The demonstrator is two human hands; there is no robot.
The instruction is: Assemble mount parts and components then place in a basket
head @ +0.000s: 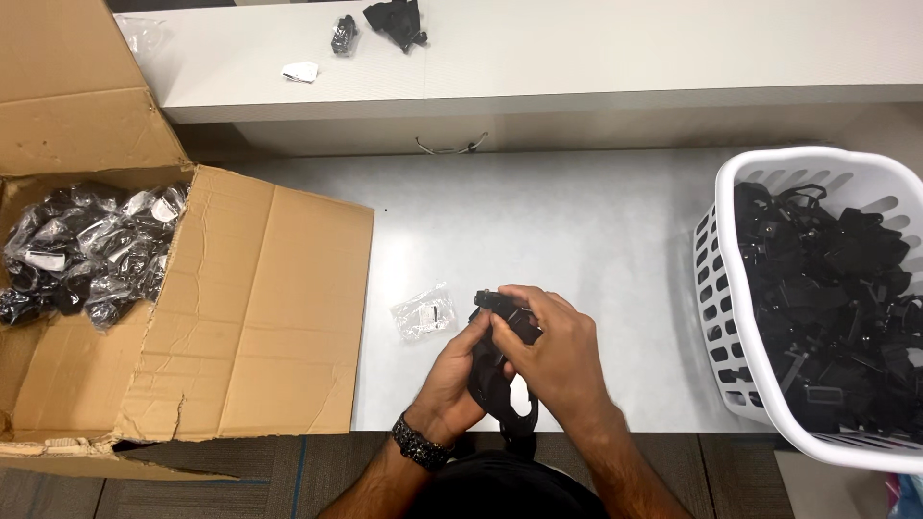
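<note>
Both hands meet over the near edge of a pale grey table (577, 231). My left hand (450, 377), with a dark beaded band on its wrist, and my right hand (553, 354) grip a black strap piece with a plastic buckle (500, 306). The strap's loop (492, 396) hangs down between my wrists. A small clear plastic bag (424, 311) lies flat on the table just left of my hands.
An open cardboard box (260, 317) on the left holds several bagged black parts (91, 250). A white laundry basket (723, 288) on the right is full of black straps. A raised shelf (596, 58) behind carries a bagged part, a loose black strap and a white scrap.
</note>
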